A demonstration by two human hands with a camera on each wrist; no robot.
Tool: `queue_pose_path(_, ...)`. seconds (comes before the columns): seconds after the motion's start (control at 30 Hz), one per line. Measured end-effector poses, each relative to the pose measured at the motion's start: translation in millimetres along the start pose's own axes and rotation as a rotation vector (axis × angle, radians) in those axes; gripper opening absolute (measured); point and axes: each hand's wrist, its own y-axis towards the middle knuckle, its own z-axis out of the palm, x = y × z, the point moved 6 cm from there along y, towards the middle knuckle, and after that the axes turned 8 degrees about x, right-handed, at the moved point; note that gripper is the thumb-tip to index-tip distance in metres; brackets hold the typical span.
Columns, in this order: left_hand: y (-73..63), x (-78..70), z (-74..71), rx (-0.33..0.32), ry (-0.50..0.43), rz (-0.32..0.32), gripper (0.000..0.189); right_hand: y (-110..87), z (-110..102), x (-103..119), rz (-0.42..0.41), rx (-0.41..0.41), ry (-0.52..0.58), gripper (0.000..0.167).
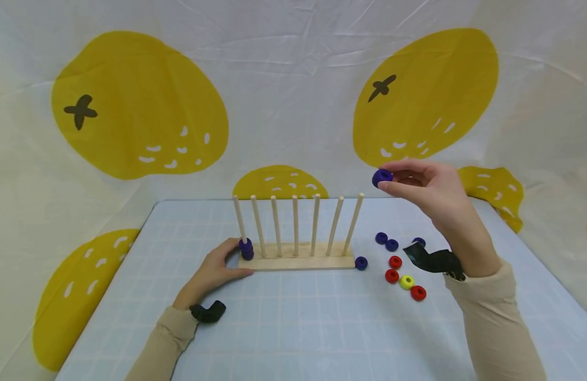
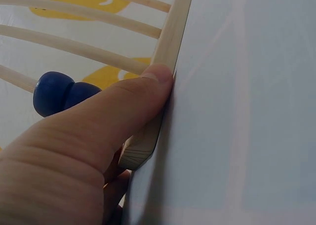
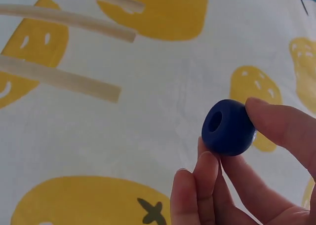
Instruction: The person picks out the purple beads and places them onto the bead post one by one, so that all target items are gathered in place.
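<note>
A wooden peg rack point(image 1: 298, 263) with several upright pegs stands on the table. Its left end is gripped by my left hand point(image 1: 216, 272), the thumb point(image 2: 148, 82) along the front of the base. Two dark blue beads point(image 1: 246, 248) are stacked low on the leftmost peg, right beside that hand. Raised above and right of the rack, my right hand point(image 1: 433, 193) pinches another dark blue bead point(image 3: 229, 128) between thumb and fingertips. The bead's hole shows in the right wrist view, facing toward the pegs point(image 3: 94, 84).
One blue bead point(image 1: 361, 263) lies against the rack's right end. Farther right are more blue beads point(image 1: 381, 238), red beads point(image 1: 391, 275) and a yellow bead point(image 1: 407, 282), loose on the pale checked tablecloth point(image 1: 293, 333). Behind hangs a fabric backdrop point(image 1: 288, 106) with yellow fruit shapes.
</note>
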Motion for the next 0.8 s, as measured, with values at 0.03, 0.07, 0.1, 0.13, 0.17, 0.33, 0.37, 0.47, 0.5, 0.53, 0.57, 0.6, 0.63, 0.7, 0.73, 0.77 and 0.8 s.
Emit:
queue_pose_path(0.03,0.1,0.2,0.0,-0.002,-0.001,-0.001,0.070,1.3,1.4,3.2,-0.006,-0.001,0.007,0.040)
queue_pose_path(0.07,0.3,0.0,0.1,-0.002,0.001,0.001,0.070,2.4,3.0,6.3,-0.015,0.004,0.010,0.040)
queue_pose_path(0.1,0.3,0.0,0.1,-0.003,0.002,0.001,0.070,3.7,4.6,9.4,-0.024,0.004,0.018,0.039)
queue_pose_path(0.13,0.2,0.0,0.0,-0.004,-0.002,0.001,0.070,4.9,6.2,12.4,-0.033,0.005,0.025,0.038)
queue_pose_path(0.17,0.1,0.2,-0.1,-0.006,-0.002,0.000,0.070,5.9,7.9,15.5,-0.043,0.005,0.036,0.037)
queue_pose_path(0.33,0.0,0.2,-0.5,-0.005,0.005,0.007,0.071,8.7,15.0,28.3,-0.065,0.014,0.063,0.036)
queue_pose_path(0.37,-0.1,0.4,-0.6,-0.004,0.006,0.006,0.070,9.4,16.5,31.1,-0.071,0.017,0.069,0.035)
queue_pose_path(0.47,-0.3,1.8,-0.5,-0.001,-0.002,-0.005,0.070,13.0,20.7,38.7,-0.092,0.025,0.091,0.035)
queue_pose_path(0.5,-0.3,2.2,-0.4,-0.001,-0.003,-0.007,0.070,14.4,22.1,41.2,-0.099,0.028,0.097,0.034)
queue_pose_path(0.53,-0.4,2.5,-0.5,-0.002,-0.001,-0.008,0.069,15.9,23.7,43.6,-0.105,0.031,0.104,0.034)
queue_pose_path(0.57,-0.5,2.5,-0.6,-0.003,0.001,-0.005,0.069,17.5,25.3,45.9,-0.111,0.036,0.112,0.033)
queue_pose_path(0.6,-0.5,2.6,-0.6,-0.004,0.005,-0.003,0.070,19.1,26.8,48.3,-0.118,0.040,0.117,0.033)
queue_pose_path(0.63,-0.5,2.1,-0.6,-0.005,0.010,0.003,0.070,20.6,28.3,50.6,-0.124,0.044,0.120,0.032)
queue_pose_path(0.7,-0.2,1.6,-0.4,-0.005,0.016,0.008,0.070,23.3,31.1,55.3,-0.138,0.051,0.126,0.031)
queue_pose_path(0.73,-0.2,1.4,-0.3,-0.005,0.013,0.008,0.070,24.7,32.7,57.5,-0.144,0.055,0.134,0.031)
queue_pose_path(0.77,-0.2,1.4,-0.2,-0.005,0.010,0.006,0.070,26.4,34.4,59.7,-0.152,0.060,0.146,0.031)
queue_pose_path(0.8,-0.2,1.3,0.0,-0.005,0.009,0.006,0.070,28.0,36.0,61.7,-0.159,0.064,0.157,0.031)
